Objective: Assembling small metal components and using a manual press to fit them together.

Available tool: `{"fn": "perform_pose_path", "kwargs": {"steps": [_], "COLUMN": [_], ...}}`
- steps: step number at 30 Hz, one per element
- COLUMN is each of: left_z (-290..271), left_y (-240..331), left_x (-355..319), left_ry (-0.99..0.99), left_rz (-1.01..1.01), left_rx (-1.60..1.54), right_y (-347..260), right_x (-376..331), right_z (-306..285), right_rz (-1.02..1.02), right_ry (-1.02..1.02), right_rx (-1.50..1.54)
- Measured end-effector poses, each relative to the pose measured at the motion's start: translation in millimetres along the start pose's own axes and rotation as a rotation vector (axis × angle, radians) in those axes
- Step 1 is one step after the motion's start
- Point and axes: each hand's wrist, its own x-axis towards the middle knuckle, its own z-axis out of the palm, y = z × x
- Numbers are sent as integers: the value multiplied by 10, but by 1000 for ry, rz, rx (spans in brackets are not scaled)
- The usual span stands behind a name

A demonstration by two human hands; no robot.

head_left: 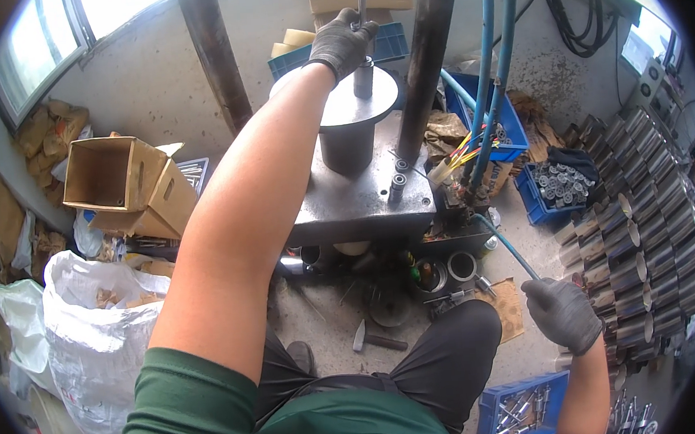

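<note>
My left hand (342,44), in a dark grey glove, is closed around an upright metal shaft (366,48) above the press. The shaft's lower end meets a metal sleeve (364,81) standing on a round steel plate (347,109). My fingers partly hide the shaft. Low on the right, my right hand (563,314), gloved too, is closed on the end of a thin blue lever (506,245) that slopes down from the press's side. Small ring-shaped bearings (398,181) sit at the right of the press table (346,205).
Dark posts (425,56) flank the plate. A blue crate of small round parts (535,194) and stacked shiny tubes (639,235) stand right. Cardboard boxes (145,180) and a white sack (100,334) are left. A hammer (380,341) lies on the floor; a blue bin (488,426) holds metal shafts.
</note>
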Motion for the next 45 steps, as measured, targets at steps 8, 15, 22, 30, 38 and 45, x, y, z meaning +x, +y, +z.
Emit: {"fn": "perform_pose_path", "kwargs": {"steps": [8, 15, 22, 30, 38, 45], "left_z": [15, 35, 38, 90, 51, 43], "left_y": [-27, -31, -45, -116, -68, -47], "left_x": [18, 9, 22, 65, 18, 15], "left_ry": [-4, 2, 11, -12, 25, 2], "left_rz": [-14, -23, 24, 6, 24, 7], "left_rx": [4, 10, 23, -79, 43, 16], "right_y": [23, 16, -5, -16, 16, 8], "right_x": [-5, 10, -20, -20, -20, -19], "right_z": [-8, 8, 8, -25, 11, 10], "right_rz": [-19, -29, 19, 33, 2, 29], "right_ry": [-135, -221, 69, -164, -208, 69], "right_rx": [-75, -100, 85, -57, -69, 96]}}
